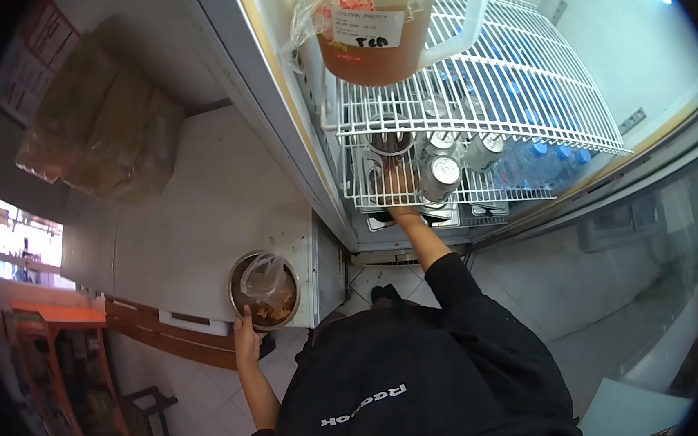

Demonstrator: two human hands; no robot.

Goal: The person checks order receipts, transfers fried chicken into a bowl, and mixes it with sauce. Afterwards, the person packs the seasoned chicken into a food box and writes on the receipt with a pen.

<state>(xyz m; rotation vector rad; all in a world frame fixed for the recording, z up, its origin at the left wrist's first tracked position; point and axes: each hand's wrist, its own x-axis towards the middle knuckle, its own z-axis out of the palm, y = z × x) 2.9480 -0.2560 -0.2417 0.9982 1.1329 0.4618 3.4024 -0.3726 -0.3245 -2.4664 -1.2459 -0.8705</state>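
Note:
At the edge of the white counter, my left hand [248, 338] grips the rim of a round metal bowl [292, 273], its thumb over the side. Inside the bowl lie a clear plastic bag [264, 280] and brown food pieces [274, 312]. My right hand [400, 193] reaches into the lit fridge, behind the wires of a white rack. Just beyond it is a round metal container [391, 142] with dark contents; the wires hide whether I touch it. Beside that hand stand silver cans [442, 176]. Its fingers are mostly hidden.
A plastic pitcher of brown liquid [372, 48] stands on the upper wire shelf [519, 82]. Blue-capped water bottles [541, 158] are at the right. A wrapped brown package [104, 122] is on the counter [200, 197]. The glass door [614, 246] stands open at the right.

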